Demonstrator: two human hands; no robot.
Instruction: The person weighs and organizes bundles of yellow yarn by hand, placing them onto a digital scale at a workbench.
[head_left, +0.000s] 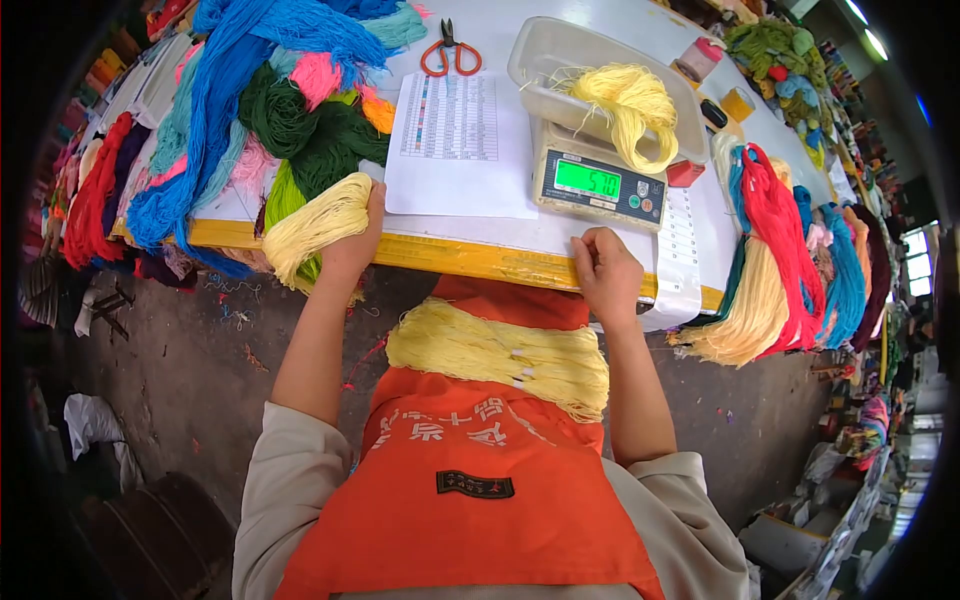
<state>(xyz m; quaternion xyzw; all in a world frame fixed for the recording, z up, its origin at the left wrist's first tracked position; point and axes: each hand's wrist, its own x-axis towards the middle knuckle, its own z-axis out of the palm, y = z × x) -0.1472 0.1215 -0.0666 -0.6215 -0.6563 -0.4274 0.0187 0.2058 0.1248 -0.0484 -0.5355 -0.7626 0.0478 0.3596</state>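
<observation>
My left hand (364, 240) is closed around a pale yellow skein of yarn (318, 225), raised over the table's front edge. My right hand (608, 275) has its fingers curled at the table edge, below the digital scale (600, 185); whatever may be inside them is hidden. The scale's green display seems to read 57.0. On the scale sits a clear plastic tub (545, 60) with a brighter yellow yarn bundle (635, 110) hanging over its near side. Another yellow skein (480, 350) lies across my lap on the red apron (470, 430).
Red-handled scissors (451, 50) and a printed sheet (455, 150) lie on the table. Blue yarn (215, 120) and dark green yarn (285, 120) are heaped left. Red yarn (790, 240) hangs over the right edge. A paper strip (678, 255) drapes beside the scale.
</observation>
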